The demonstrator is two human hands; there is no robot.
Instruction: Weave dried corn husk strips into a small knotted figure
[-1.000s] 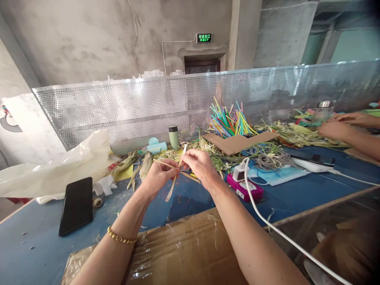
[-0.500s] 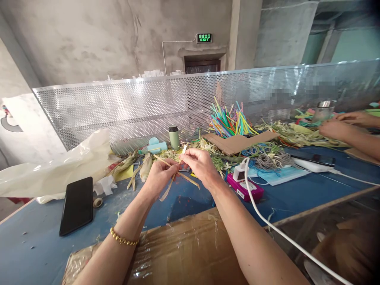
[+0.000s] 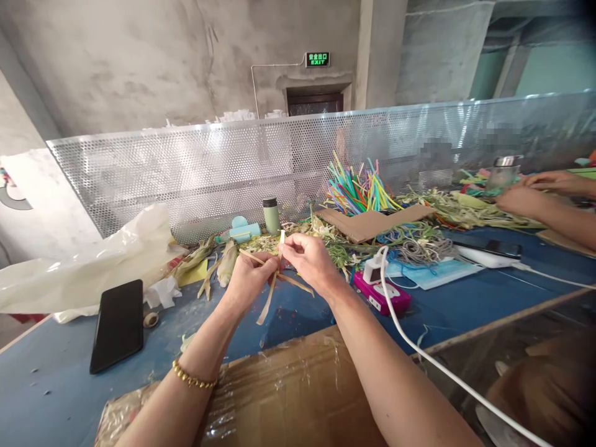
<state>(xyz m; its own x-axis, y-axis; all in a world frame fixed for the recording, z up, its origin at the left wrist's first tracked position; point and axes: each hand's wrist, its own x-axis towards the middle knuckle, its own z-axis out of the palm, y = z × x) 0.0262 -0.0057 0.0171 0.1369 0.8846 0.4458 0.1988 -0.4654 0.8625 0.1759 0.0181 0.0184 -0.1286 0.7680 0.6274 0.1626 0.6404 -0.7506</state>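
Several pale, dry strips, which look like corn husk (image 3: 265, 304), cross between my hands above the blue table. My left hand (image 3: 254, 273) pinches them where they meet, thumb and fingers closed. One strip end sticks out to the upper left, and others hang below and to the right. Close beside it, my right hand (image 3: 305, 256) pinches an upright strip end (image 3: 282, 238) between thumb and forefinger. The exact crossing point is partly hidden by my fingers. A bundle of dried husk (image 3: 227, 264) lies just left of my hands.
A cardboard box (image 3: 298, 391) sits before me on the blue table (image 3: 46, 397). A black phone (image 3: 117, 326) lies left; a magenta power strip (image 3: 382, 295) with a white cable is right. Behind stand a green bottle (image 3: 270, 215) and colourful pipe cleaners (image 3: 358, 189). A co-worker's hands (image 3: 535, 195) work far right.
The upright strip end has shifted slightly left and stands straighter, and the hanging strip has swung a little right and down. Both hands keep their pinch.
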